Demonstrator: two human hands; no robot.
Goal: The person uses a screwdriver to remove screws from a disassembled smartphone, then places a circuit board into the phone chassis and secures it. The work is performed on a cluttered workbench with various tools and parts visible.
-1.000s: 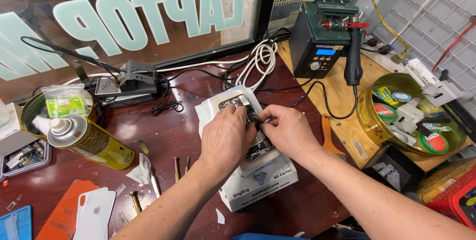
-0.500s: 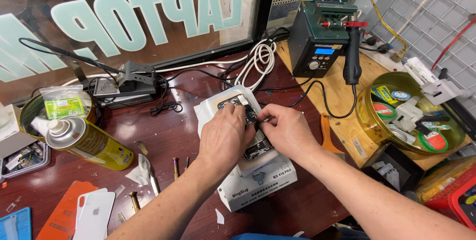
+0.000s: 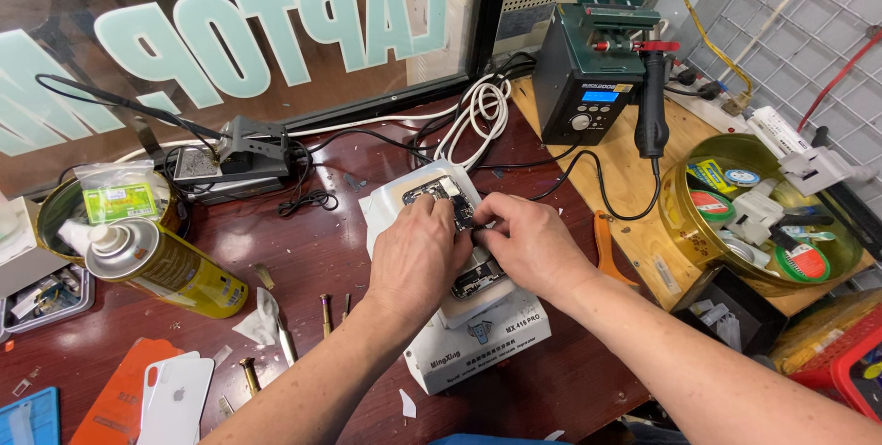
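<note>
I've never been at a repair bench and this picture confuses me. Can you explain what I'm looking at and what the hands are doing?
The camera sits on a person's head, looking down at their own bare hands. The left hand and right hand meet over an opened phone lying on a white box, on a dark red table. What the fingertips pinch is too small to tell. Around them: a yellow spray can, a green soldering station, a round tin of tapes and white phone back covers.
</note>
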